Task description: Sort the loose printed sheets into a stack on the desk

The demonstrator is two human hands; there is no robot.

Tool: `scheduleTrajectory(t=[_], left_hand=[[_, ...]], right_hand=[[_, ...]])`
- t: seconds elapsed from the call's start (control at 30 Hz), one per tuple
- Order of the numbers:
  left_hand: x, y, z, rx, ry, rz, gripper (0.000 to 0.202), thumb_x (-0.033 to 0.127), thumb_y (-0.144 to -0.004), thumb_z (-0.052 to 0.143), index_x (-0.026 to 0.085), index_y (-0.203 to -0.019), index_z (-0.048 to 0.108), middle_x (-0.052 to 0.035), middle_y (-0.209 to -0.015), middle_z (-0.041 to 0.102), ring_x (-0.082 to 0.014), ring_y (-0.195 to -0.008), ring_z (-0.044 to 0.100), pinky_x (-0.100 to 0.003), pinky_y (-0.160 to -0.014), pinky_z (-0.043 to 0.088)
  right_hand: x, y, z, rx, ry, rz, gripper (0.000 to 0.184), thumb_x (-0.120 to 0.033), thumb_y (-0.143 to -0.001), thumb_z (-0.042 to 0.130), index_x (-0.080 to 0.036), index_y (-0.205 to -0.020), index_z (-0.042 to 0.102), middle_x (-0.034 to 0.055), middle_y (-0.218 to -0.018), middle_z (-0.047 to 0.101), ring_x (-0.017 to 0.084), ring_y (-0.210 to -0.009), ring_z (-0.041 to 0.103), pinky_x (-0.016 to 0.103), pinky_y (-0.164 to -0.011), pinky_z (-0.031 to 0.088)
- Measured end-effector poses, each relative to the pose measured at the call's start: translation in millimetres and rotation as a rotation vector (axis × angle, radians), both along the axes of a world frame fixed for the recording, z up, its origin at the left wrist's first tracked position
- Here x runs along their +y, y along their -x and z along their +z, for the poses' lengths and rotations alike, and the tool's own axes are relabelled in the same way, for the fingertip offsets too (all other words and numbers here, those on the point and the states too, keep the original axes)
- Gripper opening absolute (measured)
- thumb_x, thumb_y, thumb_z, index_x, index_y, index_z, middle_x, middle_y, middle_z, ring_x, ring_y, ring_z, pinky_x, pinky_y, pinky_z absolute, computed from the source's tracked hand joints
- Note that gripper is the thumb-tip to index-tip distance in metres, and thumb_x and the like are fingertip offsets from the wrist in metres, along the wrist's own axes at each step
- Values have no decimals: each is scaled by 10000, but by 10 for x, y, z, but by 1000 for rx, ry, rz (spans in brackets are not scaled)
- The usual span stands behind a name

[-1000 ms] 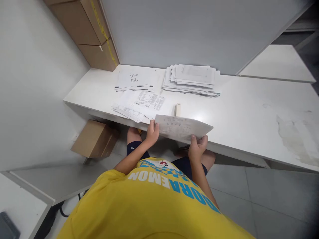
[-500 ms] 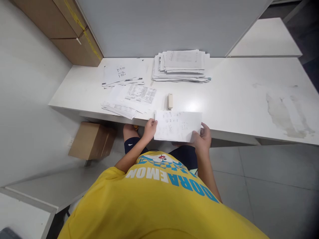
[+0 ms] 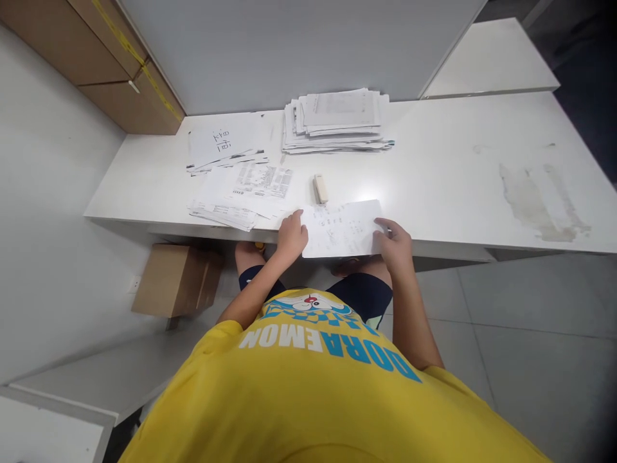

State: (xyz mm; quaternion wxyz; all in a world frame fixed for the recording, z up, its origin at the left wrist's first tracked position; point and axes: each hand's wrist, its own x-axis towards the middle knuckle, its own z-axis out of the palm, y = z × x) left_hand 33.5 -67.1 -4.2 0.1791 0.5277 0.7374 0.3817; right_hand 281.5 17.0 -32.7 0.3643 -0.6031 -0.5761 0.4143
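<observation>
A white sheet of paper (image 3: 341, 230) with faint print lies across the near edge of the white desk (image 3: 448, 173). My left hand (image 3: 292, 233) grips its left edge with the fingers closed on it. My right hand (image 3: 395, 240) holds its right edge, thumb on top. Just behind the sheet rests a small cream stapler (image 3: 321, 189).
A loose spread of printed sheets (image 3: 241, 193) lies to the left, a sheet with handwriting (image 3: 222, 143) behind it, and a tall paper stack (image 3: 336, 119) at the back. Cardboard boxes stand at the back left (image 3: 120, 83) and under the desk (image 3: 176, 280).
The sheet, held raised and tilted above the desk edge a second ago, has come down flat onto the desk. Both hands stayed on its edges.
</observation>
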Motion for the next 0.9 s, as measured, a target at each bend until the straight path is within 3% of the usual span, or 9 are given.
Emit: scheduleTrajectory(t=[0.1,0.23,0.33,0.47,0.6,0.7,0.9], left_hand=[[24,-43,24,148,74,-28,437,105,-839,528,124,-1273,584,-170,-1110,636,-350,-1112,544,-481,-1018,390],[30,-96,49,300,146,-74,446,204,-882,518,106,-1316,552,-202,-1182,602,-366,-1141,506,-493,-990,391],[84,-114,39,327,117,-103,463,252,-883,535,136,-1331,540,-191,-1248,580,-356,-1178,488,-479,-999,389],[241,-105,32,383,25,-203,570,315,-909,493,140,-1448,422,-185,-1473,460,-347,-1324,409,-468,-1064,359],[396,-63,76,539,21,-336,585,167,-919,375,170,-1504,368,-96,-1587,383,-296,-1420,342,-461,-1085,333],[451,-8,104,614,38,-302,611,43,-873,352,218,-1445,474,-34,-1548,460,-268,-1392,393,-464,-1042,344],[447,35,30,641,4,-266,582,34,-862,412,252,-1380,566,-28,-1478,542,-260,-1345,465,-455,-984,361]], right_hand=[[2,-46,-38,15,-21,9,429,-315,-683,584,-196,-1070,725,70,-989,679,195,-775,547,430,-828,493],[95,-128,-68,-3,-38,-1,456,-329,-688,573,-195,-1099,721,57,-921,671,178,-708,523,416,-777,499],[309,-201,-66,-46,-64,14,472,-291,-674,558,-181,-1102,725,59,-898,659,176,-690,518,397,-753,494],[618,-294,-88,-76,-81,38,455,-273,-663,552,-170,-1068,732,63,-881,653,187,-721,538,356,-713,486],[717,-348,-122,-33,-49,57,471,-312,-677,568,-169,-1097,726,40,-818,630,178,-704,530,314,-652,466],[684,-348,-108,-4,-17,52,495,-346,-673,583,-174,-1115,726,25,-780,614,164,-670,498,299,-619,439],[638,-314,-55,44,28,69,532,-389,-662,618,-184,-1142,722,50,-893,660,165,-709,514,294,-629,436]])
